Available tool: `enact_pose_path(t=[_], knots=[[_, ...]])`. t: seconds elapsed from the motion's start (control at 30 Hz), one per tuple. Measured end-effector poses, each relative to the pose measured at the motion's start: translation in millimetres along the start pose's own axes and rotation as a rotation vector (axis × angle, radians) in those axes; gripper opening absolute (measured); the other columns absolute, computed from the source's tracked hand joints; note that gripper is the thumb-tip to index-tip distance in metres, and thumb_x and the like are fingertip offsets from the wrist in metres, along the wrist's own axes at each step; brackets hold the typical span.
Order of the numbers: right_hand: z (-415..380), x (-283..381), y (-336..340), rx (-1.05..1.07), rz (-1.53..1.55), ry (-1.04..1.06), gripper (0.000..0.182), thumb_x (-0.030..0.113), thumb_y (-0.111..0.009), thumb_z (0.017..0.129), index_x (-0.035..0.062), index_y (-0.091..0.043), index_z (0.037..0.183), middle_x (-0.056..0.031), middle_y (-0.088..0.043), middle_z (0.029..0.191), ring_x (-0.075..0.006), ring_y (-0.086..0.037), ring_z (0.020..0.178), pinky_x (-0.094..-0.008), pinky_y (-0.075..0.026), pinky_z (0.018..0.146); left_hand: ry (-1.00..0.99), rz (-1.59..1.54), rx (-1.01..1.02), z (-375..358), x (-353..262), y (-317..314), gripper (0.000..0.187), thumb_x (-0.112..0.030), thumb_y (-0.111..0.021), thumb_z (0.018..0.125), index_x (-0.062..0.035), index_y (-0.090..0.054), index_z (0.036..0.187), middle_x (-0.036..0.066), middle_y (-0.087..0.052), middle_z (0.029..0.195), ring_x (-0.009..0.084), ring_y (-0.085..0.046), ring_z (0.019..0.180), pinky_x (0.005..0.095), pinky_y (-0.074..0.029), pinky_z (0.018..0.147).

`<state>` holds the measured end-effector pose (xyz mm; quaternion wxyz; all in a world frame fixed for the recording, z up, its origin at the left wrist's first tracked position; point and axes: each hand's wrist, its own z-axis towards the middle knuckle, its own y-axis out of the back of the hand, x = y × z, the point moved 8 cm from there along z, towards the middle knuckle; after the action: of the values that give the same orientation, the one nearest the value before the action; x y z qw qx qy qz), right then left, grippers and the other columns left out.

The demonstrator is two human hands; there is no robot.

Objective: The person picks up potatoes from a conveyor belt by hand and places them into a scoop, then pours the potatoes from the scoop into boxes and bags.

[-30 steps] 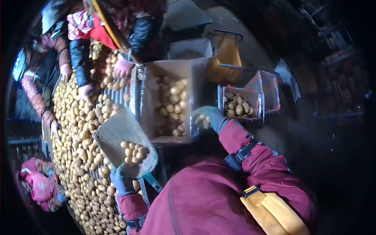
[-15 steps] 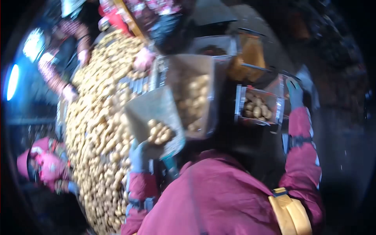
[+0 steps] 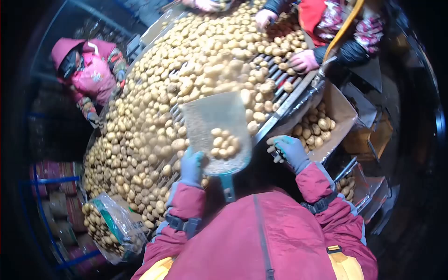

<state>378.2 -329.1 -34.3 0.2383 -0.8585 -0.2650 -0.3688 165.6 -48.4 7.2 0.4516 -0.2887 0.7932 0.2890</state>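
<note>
A broad heap of potatoes (image 3: 135, 140) covers the sorting table. Over its near edge is a scoop (image 3: 214, 112) with a pale blade, a teal handle and several potatoes (image 3: 224, 143) lying in it. My left hand (image 3: 191, 166), in a blue-grey glove, is closed on the scoop's left edge. My right hand (image 3: 290, 151), gloved too, is to the right of the scoop and near an open box of potatoes (image 3: 340, 112). Its fingers are bent around a small dark thing that I cannot make out.
A co-worker in pink (image 3: 95, 74) stands at the left. Other people's gloved hands (image 3: 304, 60) reach in at the top. Metal rollers (image 3: 280, 81) show at the table's right edge. A potato bag (image 3: 116, 224) is lower left, a smaller box (image 3: 366, 186) lower right.
The view has turned toward the heap. My right hand has left the small box at the right and come in near the scoop. The scoop stays in my left hand.
</note>
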Motion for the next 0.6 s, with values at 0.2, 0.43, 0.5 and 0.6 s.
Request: enact_pose_path(t=[0.2, 0.43, 0.5, 0.6], knots=[[79.7, 31.0, -163.4, 0.196, -0.649, 0.425, 0.031, 0.03, -0.065, 0.092, 0.0072, -0.073, 0.111, -0.0112, -0.074, 0.101, -0.0229, -0.07, 0.092, -0.0356, -0.054, 0.084, -0.081, -0.165, -0.48, -44.8, 39.4, 184.2, 0.042, -0.008, -0.058, 0.085, 0.0059, -0.059, 0.124, 0.011, -0.065, 0.111, 0.0206, -0.063, 0.093, 0.0327, -0.053, 0.079], [90.2, 12.3, -395.6, 0.576, -1.135, 0.775, 0.042, 0.033, -0.07, 0.087, 0.0137, -0.066, 0.124, -0.0127, -0.065, 0.12, -0.0333, -0.061, 0.112, -0.0429, -0.051, 0.093, -0.089, -0.425, -0.765, -94.3, 83.2, 281.7, 0.044, -0.005, -0.061, 0.085, 0.0026, -0.06, 0.128, 0.011, -0.066, 0.118, 0.0231, -0.064, 0.103, 0.0338, -0.051, 0.093], [104.5, -16.0, -422.6, 0.569, -1.139, 1.018, 0.038, 0.031, -0.07, 0.082, 0.0131, -0.068, 0.116, -0.0103, -0.066, 0.119, -0.032, -0.061, 0.112, -0.043, -0.05, 0.094, -0.097, -0.473, -0.785, -97.1, 98.0, 298.6, 0.044, -0.004, -0.061, 0.085, 0.0031, -0.06, 0.128, 0.012, -0.066, 0.119, 0.0239, -0.064, 0.105, 0.0345, -0.051, 0.095], [104.8, -4.4, -431.1, 0.614, -1.211, 1.219, 0.037, 0.021, -0.073, 0.074, 0.014, -0.068, 0.111, -0.0086, -0.064, 0.118, -0.0295, -0.058, 0.116, -0.043, -0.049, 0.093, -0.02, -0.523, -0.772, -90.4, 118.8, 314.2, 0.044, -0.004, -0.061, 0.085, 0.0042, -0.059, 0.128, 0.012, -0.065, 0.119, 0.0242, -0.064, 0.104, 0.0349, -0.051, 0.094]])
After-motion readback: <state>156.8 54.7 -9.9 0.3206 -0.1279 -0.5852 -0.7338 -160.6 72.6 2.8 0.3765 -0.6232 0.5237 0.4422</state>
